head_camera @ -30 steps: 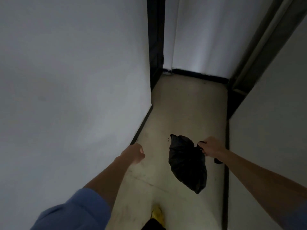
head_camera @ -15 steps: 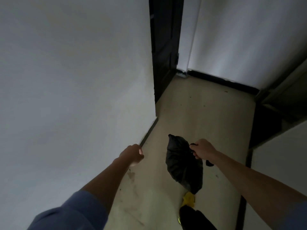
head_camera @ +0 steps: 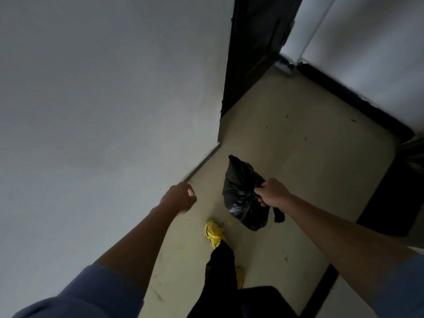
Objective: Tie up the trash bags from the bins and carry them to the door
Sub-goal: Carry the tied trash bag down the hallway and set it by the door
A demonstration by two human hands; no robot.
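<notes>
A small black trash bag (head_camera: 241, 191) hangs above the beige floor in the middle of a narrow hallway. My right hand (head_camera: 273, 192) grips its gathered neck, and a loose black tail of plastic dangles under my wrist. My left hand (head_camera: 180, 198) is held out beside the left wall, its fingers curled in a loose fist with nothing in it. A dark door (head_camera: 250, 49) stands open ahead on the left, past the wall corner.
A white wall (head_camera: 103, 122) runs close along my left. Another white wall with a black baseboard (head_camera: 358, 97) closes the hallway ahead. A dark doorway (head_camera: 394, 191) opens on the right. My yellow shoe (head_camera: 213, 232) steps on the floor below the bag.
I have walked forward and turned left; the wall corner and dark door are nearer. The bag has swung slightly in my right hand. My foot has stepped ahead.
</notes>
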